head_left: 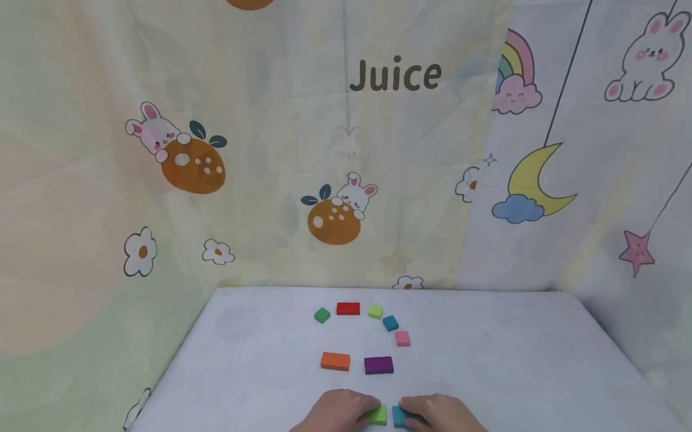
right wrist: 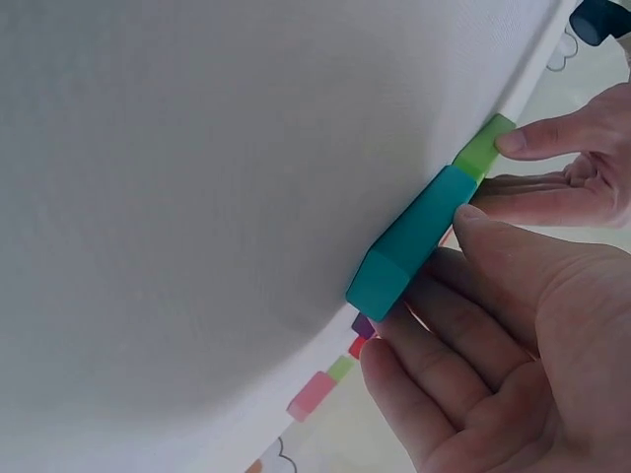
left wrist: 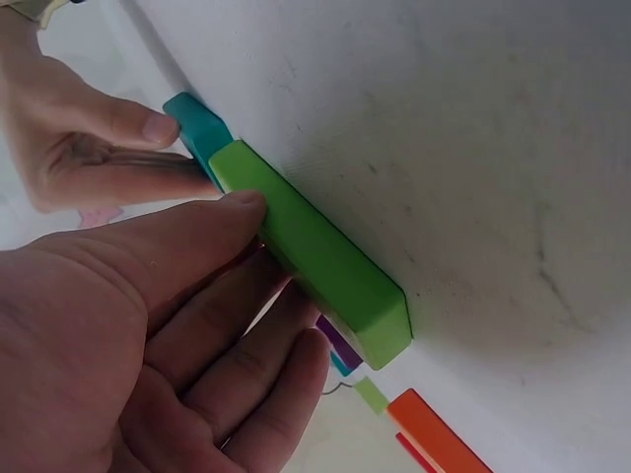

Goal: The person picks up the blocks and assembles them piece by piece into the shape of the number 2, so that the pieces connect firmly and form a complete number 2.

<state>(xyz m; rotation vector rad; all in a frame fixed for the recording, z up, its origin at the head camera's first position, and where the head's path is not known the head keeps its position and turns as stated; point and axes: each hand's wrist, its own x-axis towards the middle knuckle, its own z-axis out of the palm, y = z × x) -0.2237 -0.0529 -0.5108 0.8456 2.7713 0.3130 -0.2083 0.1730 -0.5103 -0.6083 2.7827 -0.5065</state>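
Observation:
My left hand point(head_left: 334, 417) pinches a light green rectangular block point(head_left: 378, 415) by its sides, low at the near part of the white table. Beside it, my right hand point(head_left: 449, 420) grips a teal block point(head_left: 399, 417) between thumb and fingers. In the head view a narrow gap separates the two blocks. From the left wrist, the long face of the green block point(left wrist: 315, 256) shows, with the thumb on its near edge. The right wrist view shows the teal block point(right wrist: 414, 241) along the fingertips, the green one just behind it.
Farther up the table point(head_left: 241, 368), an orange block point(head_left: 335, 361) and a purple block point(head_left: 378, 365) lie side by side. Beyond them, a green block point(head_left: 322, 315), red block point(head_left: 348, 308), lime block point(head_left: 376, 312), blue block point(head_left: 390, 323) and pink block point(head_left: 402, 338) form an arc. Printed curtains point(head_left: 261, 237) hang behind.

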